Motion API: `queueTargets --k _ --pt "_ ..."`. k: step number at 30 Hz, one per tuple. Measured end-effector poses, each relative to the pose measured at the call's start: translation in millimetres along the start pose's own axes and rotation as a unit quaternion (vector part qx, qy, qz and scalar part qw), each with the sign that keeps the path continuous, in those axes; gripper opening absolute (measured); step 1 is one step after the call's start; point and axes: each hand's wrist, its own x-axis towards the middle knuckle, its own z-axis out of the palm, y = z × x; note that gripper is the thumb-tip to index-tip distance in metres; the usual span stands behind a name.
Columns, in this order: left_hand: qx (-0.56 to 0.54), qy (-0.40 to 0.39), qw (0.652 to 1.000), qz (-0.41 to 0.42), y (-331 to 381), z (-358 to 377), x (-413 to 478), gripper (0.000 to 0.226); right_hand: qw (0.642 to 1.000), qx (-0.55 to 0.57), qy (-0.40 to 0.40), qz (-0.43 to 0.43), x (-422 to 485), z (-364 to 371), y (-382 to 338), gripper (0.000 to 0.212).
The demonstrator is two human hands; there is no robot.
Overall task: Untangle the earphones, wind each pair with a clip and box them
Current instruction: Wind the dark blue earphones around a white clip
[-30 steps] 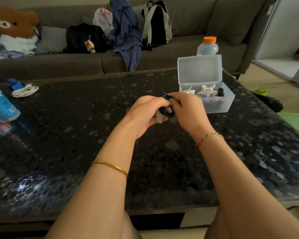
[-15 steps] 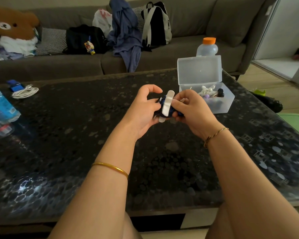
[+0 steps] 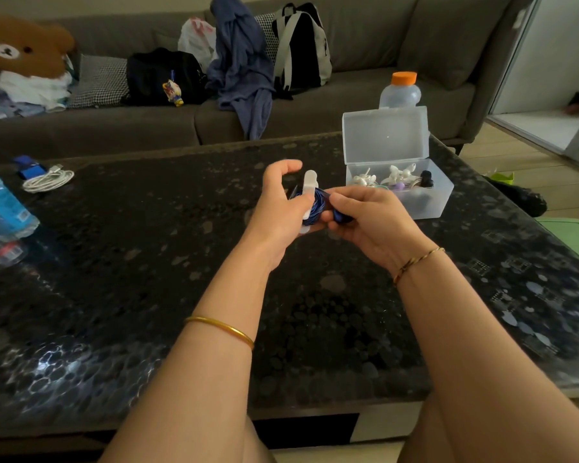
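Observation:
Above the middle of the dark table, my left hand (image 3: pixel 281 208) holds a white clip (image 3: pixel 309 182) with blue earphones (image 3: pixel 318 208) wound around it. The clip's top end sticks up past my thumb. My right hand (image 3: pixel 365 218) pinches the blue cable and a dark blue end piece on the right side of the bundle. The translucent plastic box (image 3: pixel 438 198) stands open just behind my right hand, its lid upright. Several wound white earphone bundles and a black piece lie inside it.
A coiled white cable (image 3: pixel 47 180) and a small blue item (image 3: pixel 27 165) lie at the table's far left. A water bottle (image 3: pixel 0 212) lies at the left edge. An orange-capped bottle (image 3: pixel 400 91) stands behind the box. A cluttered sofa (image 3: pixel 365 95) runs behind the table.
My hands have parted from a tight clasp, and the white clip with the blue cable has come into view. My left fingers have lifted off the bundle; my right hand shifted right along the cable.

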Motion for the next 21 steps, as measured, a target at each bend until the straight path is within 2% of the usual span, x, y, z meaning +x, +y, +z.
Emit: queueTargets --k 3,7,10,16,18,21 --pt "0.025 -0.017 1.0 -0.005 0.2 0.7 2.8 0.034 1.0 0.011 -0.008 0.018 -0.6 0.3 0.3 0.019" --pt "0.031 0.037 0.999 -0.007 -4.2 1.2 6.0 0.021 1.0 0.007 -0.011 0.016 -1.2 2.1 0.0 0.019" --pt "-0.003 0.063 0.998 -0.025 -5.1 0.7 7.0 0.021 1.0 0.02 -0.004 0.023 -0.9 3.9 -0.3 0.017" --pt "0.006 0.031 0.999 -0.033 -2.2 1.1 6.1 0.013 0.996 -0.082 0.02 -0.009 -1.7 5.0 1.5 0.014" --pt "0.01 0.045 0.998 -0.037 -0.8 0.8 5.3 0.01 0.995 -0.099 0.021 -0.021 -1.9 4.9 1.8 0.014" --pt "-0.071 0.065 0.992 -0.076 2.5 -0.6 4.1 0.003 0.994 -0.101 0.024 -0.026 -1.7 6.2 1.6 0.013"
